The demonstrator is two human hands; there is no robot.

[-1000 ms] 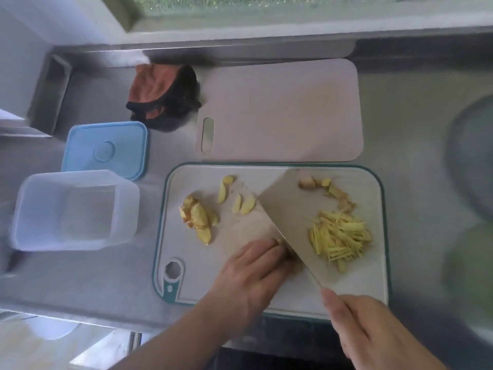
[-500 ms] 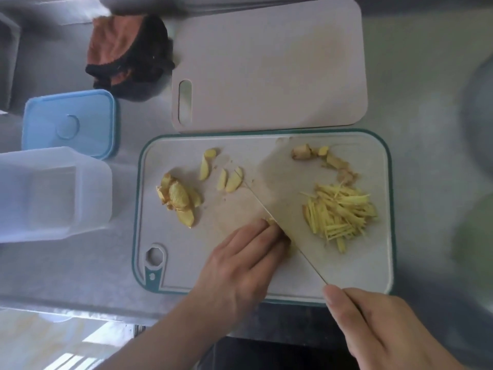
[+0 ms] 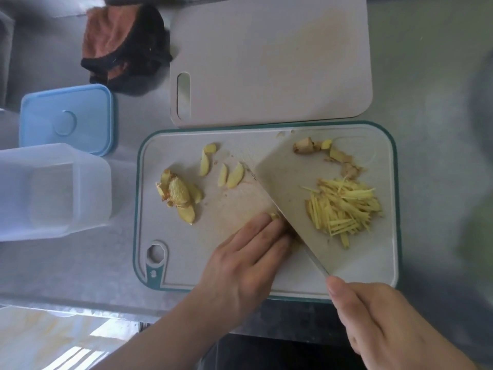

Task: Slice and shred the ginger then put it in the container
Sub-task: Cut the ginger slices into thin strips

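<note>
- Right hand (image 3: 386, 324) is sitting at the near edge of the frame, fingers curled round the cleaver handle, thumb running up toward the blade; the handle itself is hidden under the hand.
- Cleaver (image 3: 301, 198) is standing edge-down on the green-rimmed cutting board (image 3: 266, 285), blade running diagonally from the hand toward the board's far edge, flat side tilting to the right.
- Left hand (image 3: 240, 265) is lying palm-down on the board just left of the blade, fingers pressing a small ginger piece (image 3: 274, 216) against the board, fingertips touching or nearly touching the blade side. Only a sliver of that piece is showing past the fingertips.
- Shredded ginger (image 3: 344, 209) is piling up on the right of the blade, on the board's right half.
- Ginger trimmings (image 3: 330, 156) are lying beyond the shreds, in an arc near the far right corner.
- Ginger slices (image 3: 181, 194) are sitting in a loose heap on the board's left half, with a few single slices (image 3: 229, 173) lying between the heap and the blade.
- Container (image 3: 50, 190) is standing left of the board on the steel counter (image 3: 66, 268), clear, open, no ginger inside.
- Blue lid (image 3: 66, 118) is lying flat just beyond the container.
- Second cutting board (image 3: 272, 60), plain beige, is lying beyond the green-rimmed one, edges nearly touching.
- Orange-and-black cloth (image 3: 125, 46) is bunching up at far left, beside that board.
</note>
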